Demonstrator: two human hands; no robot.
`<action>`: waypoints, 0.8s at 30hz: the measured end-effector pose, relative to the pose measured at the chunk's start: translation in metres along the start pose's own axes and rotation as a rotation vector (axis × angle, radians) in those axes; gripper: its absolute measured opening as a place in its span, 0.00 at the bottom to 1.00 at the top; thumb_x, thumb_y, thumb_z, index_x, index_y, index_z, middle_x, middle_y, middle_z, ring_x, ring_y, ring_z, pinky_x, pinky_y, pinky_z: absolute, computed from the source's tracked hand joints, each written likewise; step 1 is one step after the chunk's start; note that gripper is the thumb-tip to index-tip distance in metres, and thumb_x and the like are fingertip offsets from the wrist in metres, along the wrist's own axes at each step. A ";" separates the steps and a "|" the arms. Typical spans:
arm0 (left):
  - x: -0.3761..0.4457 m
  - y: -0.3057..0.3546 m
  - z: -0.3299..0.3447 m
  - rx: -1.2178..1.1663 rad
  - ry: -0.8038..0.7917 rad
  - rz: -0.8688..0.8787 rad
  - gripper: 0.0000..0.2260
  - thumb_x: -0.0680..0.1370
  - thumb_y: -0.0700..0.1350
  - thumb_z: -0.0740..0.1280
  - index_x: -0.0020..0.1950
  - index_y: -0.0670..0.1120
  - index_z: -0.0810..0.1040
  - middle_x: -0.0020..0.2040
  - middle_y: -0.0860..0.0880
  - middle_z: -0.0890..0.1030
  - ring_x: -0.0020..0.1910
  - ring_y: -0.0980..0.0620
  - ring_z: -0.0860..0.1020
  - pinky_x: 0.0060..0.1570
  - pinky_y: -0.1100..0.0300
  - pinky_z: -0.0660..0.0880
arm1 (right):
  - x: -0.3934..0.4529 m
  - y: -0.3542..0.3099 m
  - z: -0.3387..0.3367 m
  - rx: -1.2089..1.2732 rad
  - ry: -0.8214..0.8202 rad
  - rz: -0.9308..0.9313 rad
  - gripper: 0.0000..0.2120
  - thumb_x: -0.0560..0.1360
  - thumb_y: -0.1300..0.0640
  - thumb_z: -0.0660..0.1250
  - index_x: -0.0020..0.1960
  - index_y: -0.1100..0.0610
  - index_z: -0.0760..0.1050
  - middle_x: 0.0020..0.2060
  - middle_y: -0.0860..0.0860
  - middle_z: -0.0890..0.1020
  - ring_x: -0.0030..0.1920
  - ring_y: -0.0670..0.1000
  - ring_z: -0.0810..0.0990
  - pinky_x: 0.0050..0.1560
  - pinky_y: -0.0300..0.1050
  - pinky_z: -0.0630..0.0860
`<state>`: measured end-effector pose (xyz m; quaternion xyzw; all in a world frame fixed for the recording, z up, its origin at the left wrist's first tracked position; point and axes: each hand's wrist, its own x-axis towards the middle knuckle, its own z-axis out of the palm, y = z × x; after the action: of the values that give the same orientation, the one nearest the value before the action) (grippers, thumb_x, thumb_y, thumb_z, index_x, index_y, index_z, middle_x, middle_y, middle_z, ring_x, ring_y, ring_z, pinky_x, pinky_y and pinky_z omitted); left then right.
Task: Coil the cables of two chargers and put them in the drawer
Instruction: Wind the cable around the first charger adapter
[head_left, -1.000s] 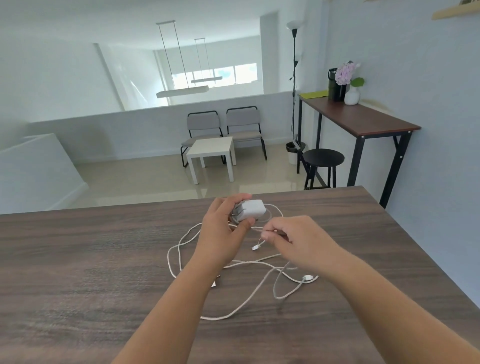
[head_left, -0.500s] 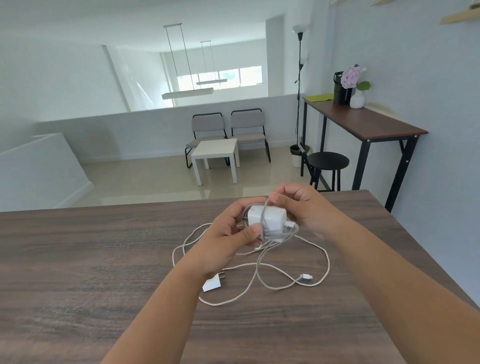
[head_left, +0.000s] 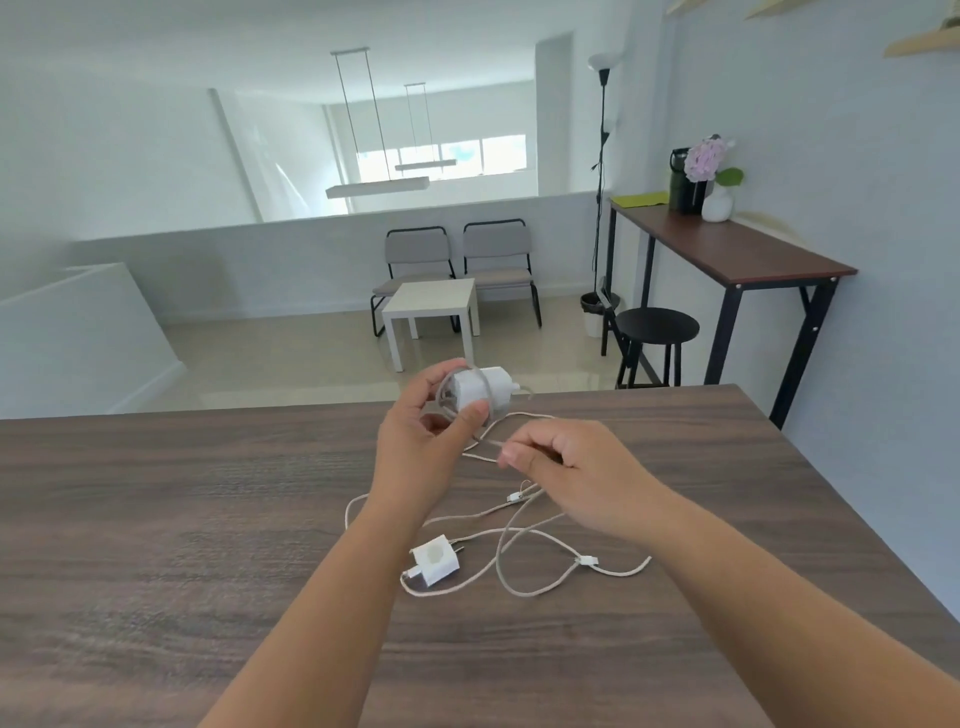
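My left hand (head_left: 423, 434) holds the white charger (head_left: 475, 391) above the tabletop (head_left: 156, 519), fingers closed on it, cable turns around it; second charger (head_left: 435, 560) lies on the tabletop below; my right hand (head_left: 576, 475) pinches the cable (head_left: 488, 441).

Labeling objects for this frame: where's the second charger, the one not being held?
In the head view the second charger lies on the wooden table, near centre, between the two forearms, below the left hand, with loose white cable beside it.
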<state>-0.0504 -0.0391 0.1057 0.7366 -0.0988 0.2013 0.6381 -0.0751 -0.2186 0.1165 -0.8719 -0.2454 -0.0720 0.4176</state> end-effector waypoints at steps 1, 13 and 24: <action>-0.002 -0.002 -0.001 0.054 -0.021 0.016 0.18 0.74 0.41 0.74 0.60 0.59 0.79 0.51 0.50 0.81 0.38 0.52 0.78 0.42 0.56 0.80 | 0.001 -0.005 -0.008 0.012 -0.002 -0.021 0.09 0.79 0.50 0.63 0.45 0.48 0.81 0.32 0.51 0.81 0.30 0.42 0.72 0.34 0.36 0.68; -0.021 0.001 -0.009 -0.026 -0.396 0.017 0.19 0.79 0.42 0.67 0.66 0.61 0.74 0.50 0.58 0.81 0.44 0.58 0.78 0.48 0.62 0.76 | 0.031 -0.008 -0.053 0.386 0.200 0.010 0.10 0.79 0.58 0.64 0.43 0.60 0.80 0.17 0.40 0.67 0.19 0.41 0.66 0.23 0.28 0.63; -0.026 0.009 0.000 -0.449 -0.368 -0.064 0.17 0.77 0.41 0.66 0.65 0.48 0.74 0.53 0.51 0.80 0.48 0.53 0.79 0.43 0.61 0.77 | 0.041 0.026 -0.009 0.535 0.227 0.109 0.14 0.73 0.46 0.71 0.41 0.57 0.82 0.32 0.57 0.77 0.34 0.51 0.72 0.40 0.46 0.68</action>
<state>-0.0768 -0.0438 0.1025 0.6037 -0.2315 0.0170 0.7627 -0.0258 -0.2242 0.1179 -0.7291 -0.1603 -0.0792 0.6606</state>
